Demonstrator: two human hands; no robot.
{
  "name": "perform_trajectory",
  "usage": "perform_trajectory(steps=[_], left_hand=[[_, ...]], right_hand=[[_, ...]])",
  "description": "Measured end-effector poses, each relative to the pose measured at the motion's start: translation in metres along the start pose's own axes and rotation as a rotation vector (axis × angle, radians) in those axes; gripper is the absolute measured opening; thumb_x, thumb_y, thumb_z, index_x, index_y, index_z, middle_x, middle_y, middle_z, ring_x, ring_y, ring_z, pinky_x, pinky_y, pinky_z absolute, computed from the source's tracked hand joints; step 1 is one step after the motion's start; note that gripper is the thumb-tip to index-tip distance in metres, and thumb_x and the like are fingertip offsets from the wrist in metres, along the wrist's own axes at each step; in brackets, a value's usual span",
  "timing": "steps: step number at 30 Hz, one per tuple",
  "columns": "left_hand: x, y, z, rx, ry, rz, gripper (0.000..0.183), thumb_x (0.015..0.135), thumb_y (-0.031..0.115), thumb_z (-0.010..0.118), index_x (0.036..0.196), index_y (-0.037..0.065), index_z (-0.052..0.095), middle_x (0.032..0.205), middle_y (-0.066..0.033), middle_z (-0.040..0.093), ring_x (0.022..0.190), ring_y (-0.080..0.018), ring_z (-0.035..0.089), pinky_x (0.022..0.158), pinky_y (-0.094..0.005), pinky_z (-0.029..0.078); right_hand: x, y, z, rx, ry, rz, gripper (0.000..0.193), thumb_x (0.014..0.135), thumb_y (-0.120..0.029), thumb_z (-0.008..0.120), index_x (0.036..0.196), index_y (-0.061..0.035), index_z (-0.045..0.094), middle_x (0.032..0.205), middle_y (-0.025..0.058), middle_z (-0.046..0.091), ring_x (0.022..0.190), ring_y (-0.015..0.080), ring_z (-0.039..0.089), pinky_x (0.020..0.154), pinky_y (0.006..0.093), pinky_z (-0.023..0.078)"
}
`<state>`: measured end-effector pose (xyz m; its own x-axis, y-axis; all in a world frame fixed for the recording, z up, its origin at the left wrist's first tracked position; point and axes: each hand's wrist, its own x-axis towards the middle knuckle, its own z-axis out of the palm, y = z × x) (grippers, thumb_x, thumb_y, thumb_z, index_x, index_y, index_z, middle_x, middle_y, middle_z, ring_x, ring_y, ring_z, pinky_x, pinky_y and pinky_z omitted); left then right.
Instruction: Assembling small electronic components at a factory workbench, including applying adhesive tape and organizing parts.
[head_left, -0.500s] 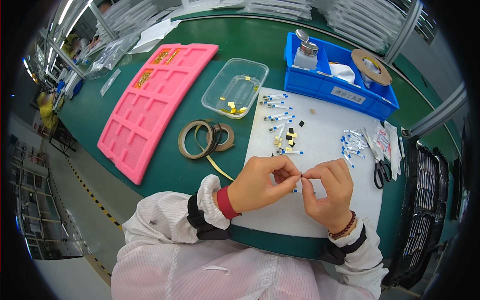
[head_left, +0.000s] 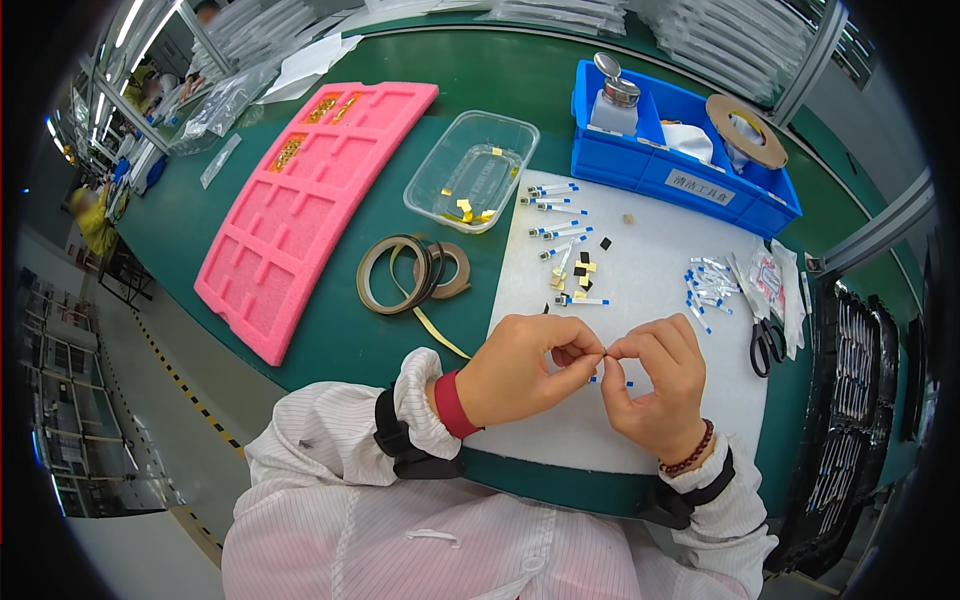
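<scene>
One bare left hand [head_left: 520,370] and one bare right hand [head_left: 660,383] meet above the near part of the white rectangular mat [head_left: 655,260], their fingertips pinched together on a tiny dark piece [head_left: 605,354], whose exact shape is too small and covered to tell. The piece likely weighs next to nothing and is probably thin, perhaps soft or sticky, so it would be easy to drop or crease; its edges seem the best hold, in a light pinch. On the mat's left side lie slim white-and-blue flat strips [head_left: 585,301] and small black and pale-yellow squares [head_left: 582,270]; the strips look light, bendable and fragile, best taken by their edges. A loose heap of silvery, blue-ended strips [head_left: 712,281] rests on the mat's right side, near black-handled metal scissors [head_left: 767,347]. Left of the mat, on the green table [head_left: 330,350], sit round tape rolls [head_left: 366,277] and a clear plastic tub [head_left: 430,180].
</scene>
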<state>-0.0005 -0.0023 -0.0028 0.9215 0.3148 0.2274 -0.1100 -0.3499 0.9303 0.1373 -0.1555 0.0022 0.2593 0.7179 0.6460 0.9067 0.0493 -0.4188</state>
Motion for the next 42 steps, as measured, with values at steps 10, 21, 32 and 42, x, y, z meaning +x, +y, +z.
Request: perform_trajectory(steps=[10, 21, 32, 42], left_hand=[[-0.0010, 0.0001, 0.0013, 0.029, 0.013, 0.031, 0.010, 0.090, 0.006, 0.074, 0.096, -0.002, 0.074, 0.082, -0.0120, 0.075, 0.072, -0.0181, 0.074, 0.068, -0.0286, 0.058], [-0.0008, 0.0021, 0.0032, -0.022, 0.016, -0.069, 0.010, 0.091, 0.005, 0.075, 0.097, -0.003, 0.075, 0.083, -0.0082, 0.075, 0.074, -0.0127, 0.070, 0.071, -0.0258, 0.056], [-0.0009, 0.0006, 0.0029, -0.033, 0.020, -0.077, 0.010, 0.091, 0.005, 0.075, 0.098, -0.003, 0.076, 0.084, -0.0081, 0.076, 0.075, -0.0119, 0.070, 0.071, -0.0253, 0.056], [0.0011, -0.0001, -0.0022, -0.025, 0.058, -0.076, 0.007, 0.091, 0.003, 0.072, 0.096, -0.002, 0.074, 0.084, -0.0069, 0.076, 0.074, -0.0109, 0.070, 0.070, -0.0246, 0.055]], right_hand=[[0.0005, -0.0006, 0.0022, 0.007, -0.002, 0.003, 0.020, 0.067, 0.003, 0.075, 0.082, -0.0068, 0.065, 0.080, 0.0066, 0.062, 0.074, 0.0260, 0.057, 0.061, 0.0355, 0.046], [-0.0012, 0.0033, 0.0039, 0.026, -0.003, 0.014, 0.020, 0.067, 0.003, 0.073, 0.082, -0.0065, 0.065, 0.080, 0.0066, 0.063, 0.074, 0.0262, 0.056, 0.061, 0.0351, 0.046], [0.0010, 0.0016, 0.0013, 0.064, -0.041, 0.065, 0.018, 0.070, 0.002, 0.074, 0.084, -0.0057, 0.067, 0.082, 0.0067, 0.065, 0.078, 0.0270, 0.058, 0.066, 0.0357, 0.048], [-0.0010, 0.0061, 0.0018, 0.195, -0.026, 0.262, 0.012, 0.075, 0.002, 0.075, 0.083, -0.0060, 0.069, 0.081, 0.0061, 0.069, 0.075, 0.0229, 0.058, 0.066, 0.0332, 0.045]])
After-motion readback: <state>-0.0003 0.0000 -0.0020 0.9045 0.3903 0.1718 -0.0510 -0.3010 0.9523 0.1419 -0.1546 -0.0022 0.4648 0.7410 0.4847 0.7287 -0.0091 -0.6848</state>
